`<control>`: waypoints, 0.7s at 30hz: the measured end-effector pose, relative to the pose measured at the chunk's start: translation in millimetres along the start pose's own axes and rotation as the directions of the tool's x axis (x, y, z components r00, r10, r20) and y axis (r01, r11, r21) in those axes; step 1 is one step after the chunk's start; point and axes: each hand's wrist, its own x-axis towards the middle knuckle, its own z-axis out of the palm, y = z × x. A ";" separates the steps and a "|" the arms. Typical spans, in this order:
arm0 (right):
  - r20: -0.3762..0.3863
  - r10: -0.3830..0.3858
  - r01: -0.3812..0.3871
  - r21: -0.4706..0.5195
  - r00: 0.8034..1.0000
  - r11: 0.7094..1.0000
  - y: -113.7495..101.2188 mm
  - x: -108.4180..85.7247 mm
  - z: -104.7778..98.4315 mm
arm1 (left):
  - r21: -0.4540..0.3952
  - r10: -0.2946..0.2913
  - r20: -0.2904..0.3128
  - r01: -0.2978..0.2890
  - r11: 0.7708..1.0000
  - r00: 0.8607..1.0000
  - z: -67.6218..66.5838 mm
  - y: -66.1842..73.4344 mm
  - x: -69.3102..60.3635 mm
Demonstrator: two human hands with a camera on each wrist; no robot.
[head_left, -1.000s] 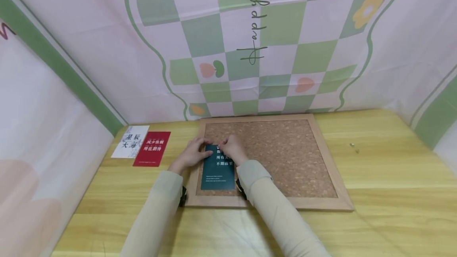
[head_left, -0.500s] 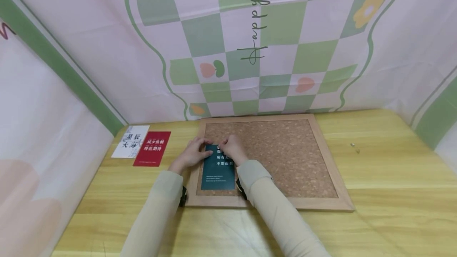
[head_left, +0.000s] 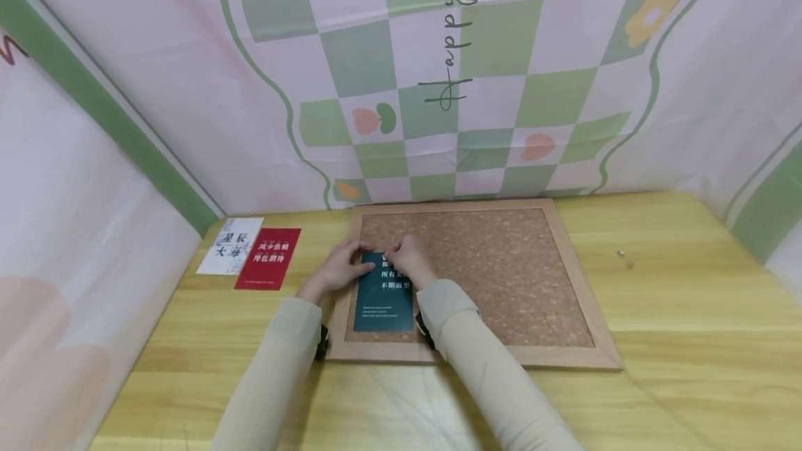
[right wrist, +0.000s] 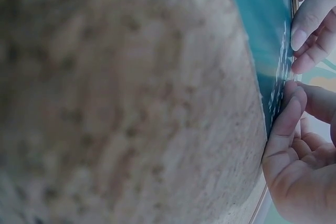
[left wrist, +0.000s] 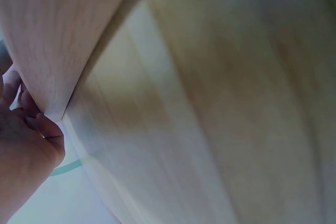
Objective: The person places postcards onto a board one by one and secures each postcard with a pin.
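A dark green card (head_left: 383,308) with white characters lies on the left part of a framed corkboard (head_left: 501,277). My left hand (head_left: 338,270) rests at the card's upper left corner, its thumb on the card and its index finger spread along the top edge. Beside it, my right hand (head_left: 410,263) pinches thumb and index finger together at the card's upper edge. A tiny pale thing, seemingly a pushpin, is at those fingertips, mostly hidden. In the right wrist view, the left hand's thumb (right wrist: 300,38) and the right hand's fingertips meet the card close together.
Left of the board, a red card (head_left: 268,259) overlaps a white card (head_left: 227,256) on the wooden table (head_left: 677,339). Right of the board lie tiny clear pieces (head_left: 621,254), like pushpins. A patterned cloth (head_left: 495,106) hangs right behind the board.
The hands stay at the card's top edge with almost no movement. The head view has shifted very slightly.
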 end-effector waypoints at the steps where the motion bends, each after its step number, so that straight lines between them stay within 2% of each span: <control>1: 0.000 -0.001 0.001 -0.002 1.000 1.000 0.0 0.5 0.1 | 0.000 -0.001 0.000 0.001 1.000 1.000 -0.1 0.4 0.0; 10: 0.016 0.017 -0.017 -0.003 1.000 1.000 1.1 7.6 -0.1 | 0.011 0.005 -0.004 -0.005 1.000 1.000 0.6 -1.8 1.8; 21: 0.001 0.016 -0.016 -0.008 1.000 1.000 1.1 2.7 1.1 | 0.005 0.002 -0.005 -0.002 1.000 1.000 1.5 -0.1 0.6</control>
